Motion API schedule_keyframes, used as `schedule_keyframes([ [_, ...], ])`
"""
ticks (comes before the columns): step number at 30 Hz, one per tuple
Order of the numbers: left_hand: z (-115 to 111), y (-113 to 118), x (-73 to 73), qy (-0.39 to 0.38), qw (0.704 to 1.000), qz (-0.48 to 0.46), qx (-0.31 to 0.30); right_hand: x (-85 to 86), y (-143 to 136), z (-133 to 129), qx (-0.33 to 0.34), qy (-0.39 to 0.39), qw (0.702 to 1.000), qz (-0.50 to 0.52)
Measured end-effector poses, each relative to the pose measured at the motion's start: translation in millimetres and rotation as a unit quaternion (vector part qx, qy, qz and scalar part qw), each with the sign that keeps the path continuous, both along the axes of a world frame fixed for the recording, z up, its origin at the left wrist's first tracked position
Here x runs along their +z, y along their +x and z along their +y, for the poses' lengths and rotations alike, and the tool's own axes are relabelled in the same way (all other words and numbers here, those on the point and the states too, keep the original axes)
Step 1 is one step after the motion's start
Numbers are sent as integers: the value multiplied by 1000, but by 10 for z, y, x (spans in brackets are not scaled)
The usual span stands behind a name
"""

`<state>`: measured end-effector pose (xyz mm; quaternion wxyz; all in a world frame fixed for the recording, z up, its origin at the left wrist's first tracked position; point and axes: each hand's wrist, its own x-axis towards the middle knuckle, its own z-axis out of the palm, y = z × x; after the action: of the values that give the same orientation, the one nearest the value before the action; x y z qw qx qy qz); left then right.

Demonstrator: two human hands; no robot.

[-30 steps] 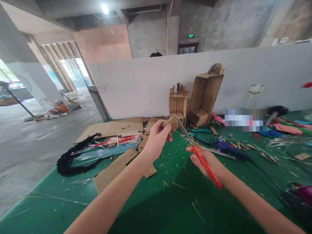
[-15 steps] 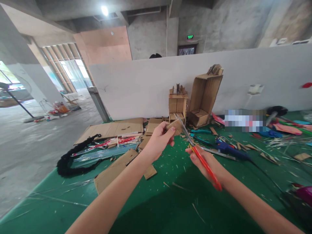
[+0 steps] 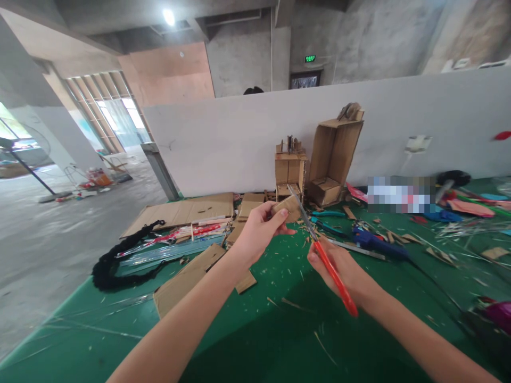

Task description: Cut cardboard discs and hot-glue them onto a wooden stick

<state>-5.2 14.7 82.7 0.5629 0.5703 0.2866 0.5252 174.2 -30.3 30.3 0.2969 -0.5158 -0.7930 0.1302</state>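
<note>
Near the middle of the view, my left hand [image 3: 259, 229] pinches a small piece of brown cardboard [image 3: 290, 208] between thumb and fingers. My right hand [image 3: 333, 263] is wrapped round the red handles of the scissors [image 3: 334, 274]. The metal blades point up and to the left, against the right edge of the cardboard piece. Behind the blades stands a small cardboard box frame [image 3: 290, 170], with a taller open cardboard box [image 3: 333, 154] to its right.
Flat cardboard sheets [image 3: 187, 276], a black fuzzy strip [image 3: 107, 268] and clear sticks [image 3: 171, 252] lie left on the green table [image 3: 255, 340]. Teal pliers [image 3: 328, 227], a blue glue gun [image 3: 375, 243] and scraps lie right. A white partition [image 3: 223, 143] stands behind.
My right hand and the red handles have shifted slightly, and the handles look closer together. The fingers of my left hand have spread a little beneath the cardboard piece.
</note>
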Motion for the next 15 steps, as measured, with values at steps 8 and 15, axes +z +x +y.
schedule_keyframes([
  [8,-2,22,-43,-24,999,-27,8,13,-6,16,-62,16,997,-42],
  [15,31,7,-61,-45,998,-38,37,-40,-20,65,-90,8,995,-33],
])
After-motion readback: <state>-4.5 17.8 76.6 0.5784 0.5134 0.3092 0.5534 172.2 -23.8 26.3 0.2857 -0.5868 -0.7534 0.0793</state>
